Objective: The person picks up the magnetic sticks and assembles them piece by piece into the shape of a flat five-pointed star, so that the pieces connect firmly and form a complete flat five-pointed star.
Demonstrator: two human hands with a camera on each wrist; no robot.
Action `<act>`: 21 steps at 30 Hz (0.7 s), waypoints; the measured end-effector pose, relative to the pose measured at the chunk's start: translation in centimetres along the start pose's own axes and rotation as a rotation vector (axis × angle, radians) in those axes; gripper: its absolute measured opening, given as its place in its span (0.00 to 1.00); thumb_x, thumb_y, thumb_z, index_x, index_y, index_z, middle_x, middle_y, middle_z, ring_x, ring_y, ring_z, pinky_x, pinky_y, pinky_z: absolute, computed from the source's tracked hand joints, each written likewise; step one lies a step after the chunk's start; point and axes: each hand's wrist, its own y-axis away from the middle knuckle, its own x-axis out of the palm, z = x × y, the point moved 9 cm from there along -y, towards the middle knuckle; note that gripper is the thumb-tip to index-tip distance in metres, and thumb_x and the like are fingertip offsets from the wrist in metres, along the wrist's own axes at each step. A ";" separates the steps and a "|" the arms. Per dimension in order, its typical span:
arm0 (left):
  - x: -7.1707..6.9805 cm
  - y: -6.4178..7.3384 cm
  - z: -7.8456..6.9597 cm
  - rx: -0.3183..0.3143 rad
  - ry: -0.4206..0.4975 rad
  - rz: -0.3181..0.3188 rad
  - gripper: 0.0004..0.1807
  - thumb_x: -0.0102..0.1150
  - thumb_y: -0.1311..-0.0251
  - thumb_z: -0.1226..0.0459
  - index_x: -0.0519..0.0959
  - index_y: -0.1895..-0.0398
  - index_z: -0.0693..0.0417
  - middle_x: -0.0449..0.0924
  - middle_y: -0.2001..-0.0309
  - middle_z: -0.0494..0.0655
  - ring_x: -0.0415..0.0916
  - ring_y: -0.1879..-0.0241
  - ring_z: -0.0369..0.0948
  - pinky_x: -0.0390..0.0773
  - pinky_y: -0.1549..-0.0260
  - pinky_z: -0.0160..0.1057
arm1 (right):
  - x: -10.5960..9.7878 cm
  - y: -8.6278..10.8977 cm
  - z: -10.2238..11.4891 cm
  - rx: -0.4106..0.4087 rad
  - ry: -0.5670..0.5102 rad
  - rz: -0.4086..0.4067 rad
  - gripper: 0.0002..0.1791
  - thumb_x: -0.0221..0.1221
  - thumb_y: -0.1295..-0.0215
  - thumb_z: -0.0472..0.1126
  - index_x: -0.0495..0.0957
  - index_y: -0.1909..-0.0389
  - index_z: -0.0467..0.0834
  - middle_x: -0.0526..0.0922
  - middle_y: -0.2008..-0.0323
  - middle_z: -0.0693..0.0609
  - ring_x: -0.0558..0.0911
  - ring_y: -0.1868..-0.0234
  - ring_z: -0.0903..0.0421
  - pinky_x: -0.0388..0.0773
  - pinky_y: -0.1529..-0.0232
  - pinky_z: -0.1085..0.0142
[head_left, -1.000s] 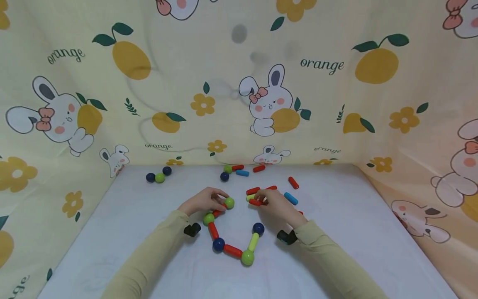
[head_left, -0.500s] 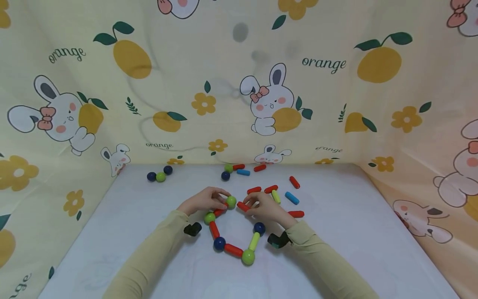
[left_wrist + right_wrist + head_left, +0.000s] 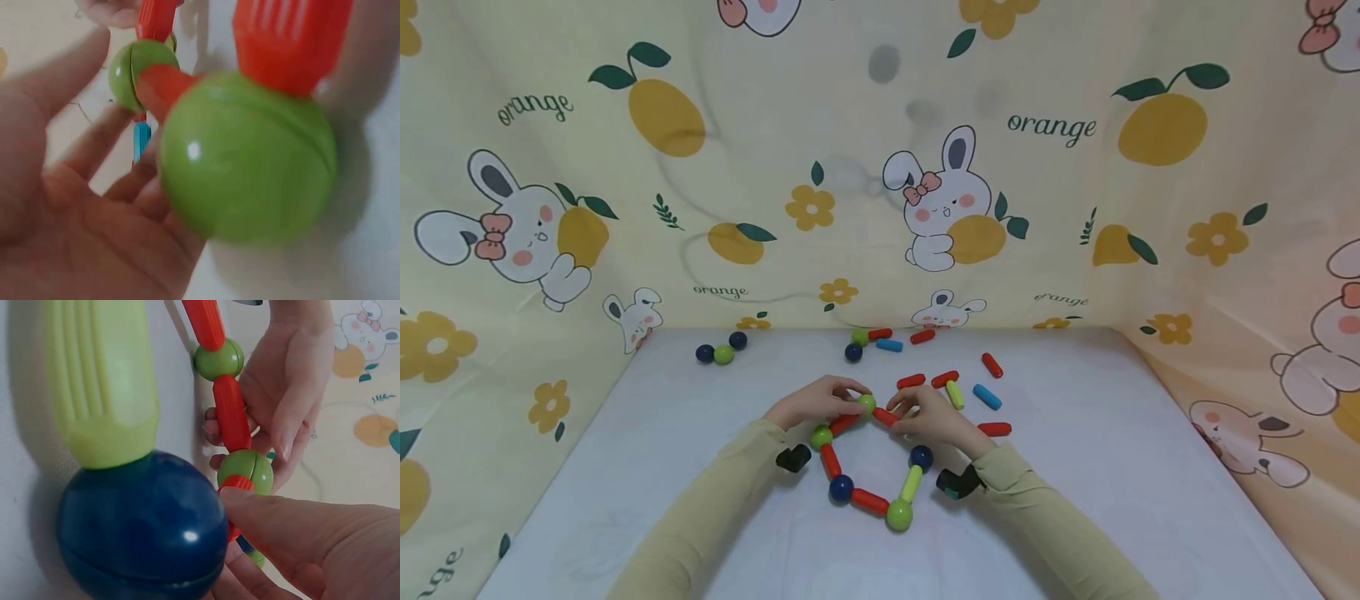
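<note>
My left hand (image 3: 820,402) pinches a green ball (image 3: 125,75) at the far end of a chain of rods and balls. In my right hand (image 3: 934,417) is a red rod (image 3: 886,417), pinched between thumb and fingers, with its end against that ball. The chain runs from there through a red rod (image 3: 231,414), a second green ball (image 3: 822,437), another red rod (image 3: 831,461), a blue ball (image 3: 841,488), a red rod (image 3: 870,502), a third green ball (image 3: 899,515) and a yellow-green rod (image 3: 911,484) to a dark blue ball (image 3: 921,457) below my right hand.
Behind my right hand lie loose red rods (image 3: 945,379), a yellow-green rod (image 3: 954,395) and a blue rod (image 3: 987,397). Blue and green balls (image 3: 723,354) sit at the back left. More pieces lie before the patterned cloth (image 3: 865,208) at the white table's (image 3: 1075,483) back edge.
My right hand has brought the red rod leftward from the loose rods to the green ball, and the two now touch. My left hand has shifted slightly right, its fingers further over the ball.
</note>
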 end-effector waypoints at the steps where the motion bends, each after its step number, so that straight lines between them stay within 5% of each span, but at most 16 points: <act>1: 0.1 -0.1 -0.1 -0.001 -0.012 -0.004 0.20 0.62 0.39 0.53 0.79 0.45 0.46 0.78 0.57 0.45 0.73 0.59 0.43 0.76 0.58 0.41 | 0.0 0.0 -0.1 0.003 -0.010 0.003 0.14 0.67 0.43 0.35 0.80 0.55 0.42 0.81 0.64 0.49 0.78 0.64 0.53 0.81 0.65 0.64; 7: 0.4 -0.4 -0.3 0.002 -0.051 -0.020 0.17 0.61 0.38 0.52 0.80 0.48 0.45 0.78 0.59 0.43 0.72 0.60 0.43 0.75 0.61 0.39 | -0.8 1.5 -1.0 0.040 -0.068 -0.018 0.16 0.63 0.37 0.40 0.78 0.50 0.39 0.80 0.61 0.49 0.80 0.63 0.52 0.81 0.63 0.63; 12: 0.2 -0.5 -0.2 0.005 -0.044 -0.031 0.17 0.61 0.39 0.52 0.80 0.48 0.44 0.78 0.60 0.43 0.72 0.61 0.43 0.75 0.61 0.39 | -2.0 3.9 -1.4 0.081 -0.015 -0.045 0.16 0.61 0.36 0.45 0.78 0.51 0.40 0.79 0.62 0.50 0.80 0.65 0.52 0.80 0.64 0.63; 21: 0.1 -0.4 0.0 0.013 -0.054 -0.032 0.18 0.61 0.38 0.52 0.80 0.47 0.45 0.79 0.60 0.42 0.72 0.60 0.42 0.74 0.59 0.39 | -0.1 6.8 -1.2 0.033 0.032 0.008 0.16 0.66 0.41 0.46 0.79 0.55 0.43 0.78 0.65 0.53 0.77 0.66 0.54 0.78 0.67 0.63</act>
